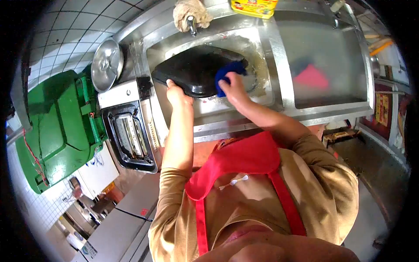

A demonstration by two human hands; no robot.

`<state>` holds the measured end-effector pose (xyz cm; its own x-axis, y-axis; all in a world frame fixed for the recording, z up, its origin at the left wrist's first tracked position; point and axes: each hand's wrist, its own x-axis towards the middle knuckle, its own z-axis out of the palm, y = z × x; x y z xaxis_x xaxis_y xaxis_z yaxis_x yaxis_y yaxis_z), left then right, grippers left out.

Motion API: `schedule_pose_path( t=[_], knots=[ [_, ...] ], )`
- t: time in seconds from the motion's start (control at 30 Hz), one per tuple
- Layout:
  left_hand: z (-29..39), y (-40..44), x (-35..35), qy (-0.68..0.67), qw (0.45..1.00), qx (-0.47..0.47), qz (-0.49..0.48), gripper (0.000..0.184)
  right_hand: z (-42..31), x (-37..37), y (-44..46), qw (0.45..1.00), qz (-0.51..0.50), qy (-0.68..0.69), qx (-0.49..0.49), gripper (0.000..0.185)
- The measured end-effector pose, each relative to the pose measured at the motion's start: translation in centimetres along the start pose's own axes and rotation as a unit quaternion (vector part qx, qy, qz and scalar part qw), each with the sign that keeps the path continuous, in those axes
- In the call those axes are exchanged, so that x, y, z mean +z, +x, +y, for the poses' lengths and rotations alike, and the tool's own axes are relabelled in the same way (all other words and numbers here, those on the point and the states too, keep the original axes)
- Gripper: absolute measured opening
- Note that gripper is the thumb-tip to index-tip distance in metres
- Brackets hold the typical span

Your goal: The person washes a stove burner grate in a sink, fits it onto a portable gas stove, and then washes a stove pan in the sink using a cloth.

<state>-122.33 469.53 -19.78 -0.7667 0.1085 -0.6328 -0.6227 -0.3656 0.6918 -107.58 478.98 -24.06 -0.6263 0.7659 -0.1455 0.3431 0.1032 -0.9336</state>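
A glossy black pan (192, 65), perhaps a tray, lies tilted in the left basin of the metal sink (279, 65). My left hand (177, 93) grips its near left edge, with the thumb on top and the other fingers hidden beneath. Against the pan's right end, my right hand (234, 89) presses a bunched blue cloth (229, 73), its fingers closed around it. The basin below looks wet and pale, and part of its floor is covered by the pan.
Cloudy water fills the right basin, with a pink thing (312, 77) in it. Behind stand a faucet (192, 26) beside a beige rag (185, 12) and a yellow container (254, 8). At left are a steel bowl (107, 65), a stove-like appliance (130, 131) and a green bin (56, 135).
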Motion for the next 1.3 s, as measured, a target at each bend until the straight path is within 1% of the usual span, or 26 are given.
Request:
schedule_pose_path(
  t=[0.07, 0.17, 0.27, 0.33, 0.37, 0.4, 0.43, 0.47, 0.53, 0.57, 0.6, 0.63, 0.67, 0.7, 0.73, 0.8, 0.83, 0.93, 0.97, 1.0, 1.07, 1.13, 1.2, 1.23, 1.27, 1.3],
  knots=[
    [-0.1, -0.8, 0.8, -0.029, 1.0, -0.004, -0.006, 0.046, -2.6, -1.1, -1.2, 0.987, -0.04, 0.018, -0.154, 0.032],
    [-0.2, -0.5, 0.7, -0.034, 0.999, -0.004, -0.022, 0.046, -4.7, -1.5, -2.5, 0.976, -0.101, 0.02, -0.192, 0.029],
    [-0.1, 0.2, 0.2, -0.036, 0.999, -0.002, -0.023, 0.045, -1.3, -2.3, -1.0, 0.969, -0.1, 0.011, -0.226, 0.028],
    [0.3, 0.4, -0.1, -0.038, 0.999, 0.002, -0.03, 0.042, 2.4, -2.7, 0.9, 0.967, -0.092, -0.023, -0.236, 0.028],
    [0.5, 0.5, -0.4, -0.04, 0.998, 0.006, -0.039, 0.038, 5.5, -2.4, 1.9, 0.975, -0.072, -0.042, -0.205, 0.03],
    [1.0, 0.5, -0.8, -0.044, 0.998, 0.013, -0.046, 0.035, 5.7, -3.5, 2.8, 0.984, -0.118, -0.096, -0.094, 0.038],
    [1.1, 0.3, -1.0, -0.005, 0.998, 0.054, -0.021, 0.031, 6.3, -4.5, 3.4, 0.983, -0.157, -0.094, -0.008, 0.046],
    [1.7, -0.7, -0.5, 0.012, 0.998, 0.069, -0.002, 0.028, 5.6, -5.7, 4.3, 0.955, -0.224, -0.188, 0.05, 0.053],
    [2.7, -3.2, 0.5, -0.017, 0.995, 0.095, 0.002, 0.026, 9.1, -6.0, 5.5, 0.94, -0.234, -0.245, 0.038, 0.057],
    [3.6, -4.4, 0.9, -0.029, 0.995, 0.095, -0.015, 0.025, 9.3, -5.8, 5.7, 0.932, -0.236, -0.275, 0.035, 0.059],
    [4.4, -5.8, 1.1, -0.03, 0.994, 0.108, -0.019, 0.025, 9.6, -5.2, 5.9, 0.947, -0.232, -0.16, 0.154, 0.057],
    [5.2, -6.2, 0.6, -0.033, 0.994, 0.098, -0.028, 0.025, 9.6, -5.1, 5.9, 0.936, -0.222, -0.046, 0.271, 0.056],
    [6.0, -6.7, 0.3, -0.038, 0.995, 0.088, -0.039, 0.025, 9.2, -5.1, 5.9, 0.898, -0.204, 0.068, 0.383, 0.056],
    [6.6, -7.5, -0.1, -0.037, 0.995, 0.088, -0.04, 0.025, 9.6, -4.9, 5.7, 0.867, -0.178, 0.167, 0.435, 0.054],
    [7.6, -9.4, 0.1, -0.036, 0.995, 0.088, -0.04, 0.026, 9.0, -5.1, 5.6, 0.829, -0.218, 0.269, 0.439, 0.053],
    [8.6, -9.4, -1.9, -0.068, 0.991, 0.078, -0.086, 0.028, 7.0, -5.6, 5.7, 0.719, -0.291, 0.46, 0.432, 0.052],
    [9.4, -10.0, -2.5, -0.072, 0.991, 0.065, -0.087, 0.029, 8.1, -5.2, 6.3, 0.678, -0.298, 0.525, 0.42, 0.049],
    [11.6, -11.9, -4.9, -0.057, 0.991, 0.022, -0.123, 0.035, 5.2, -6.2, 6.2, 0.704, -0.293, 0.549, 0.344, 0.049],
    [11.9, -12.3, -5.8, -0.039, 0.993, 0.032, -0.103, 0.035, 3.0, -7.3, 5.7, 0.736, -0.262, 0.511, 0.357, 0.045],
    [12.1, -12.7, -6.6, -0.021, 0.995, 0.039, -0.087, 0.036, 2.8, -7.2, 5.4, 0.735, -0.255, 0.512, 0.365, 0.043],
    [12.2, -13.5, -7.9, 0.006, 0.995, 0.041, -0.094, 0.038, 3.1, -7.8, 5.1, 0.738, -0.223, 0.517, 0.371, 0.04],
    [11.9, -13.6, -8.5, 0.025, 0.999, 0.006, -0.024, 0.042, 0.8, -9.5, 3.3, 0.71, -0.23, 0.553, 0.37, 0.035],
    [10.6, -11.4, -11.5, -0.036, 0.979, -0.088, -0.178, 0.044, -2.2, -12.2, 1.5, 0.729, -0.219, 0.547, 0.35, 0.032],
    [9.8, -10.2, -12.5, -0.048, 0.967, -0.123, -0.219, 0.045, -3.4, -13.7, 0.6, 0.742, -0.196, 0.54, 0.345, 0.03],
    [9.1, -9.7, -12.4, -0.061, 0.952, -0.156, -0.257, 0.045, -4.3, -15.0, -0.3, 0.726, -0.211, 0.573, 0.315, 0.031],
    [8.2, -9.2, -12.1, -0.055, 0.936, -0.172, -0.303, 0.046, -4.7, -16.5, -1.1, 0.73, -0.193, 0.58, 0.305, 0.032]
  ],
)
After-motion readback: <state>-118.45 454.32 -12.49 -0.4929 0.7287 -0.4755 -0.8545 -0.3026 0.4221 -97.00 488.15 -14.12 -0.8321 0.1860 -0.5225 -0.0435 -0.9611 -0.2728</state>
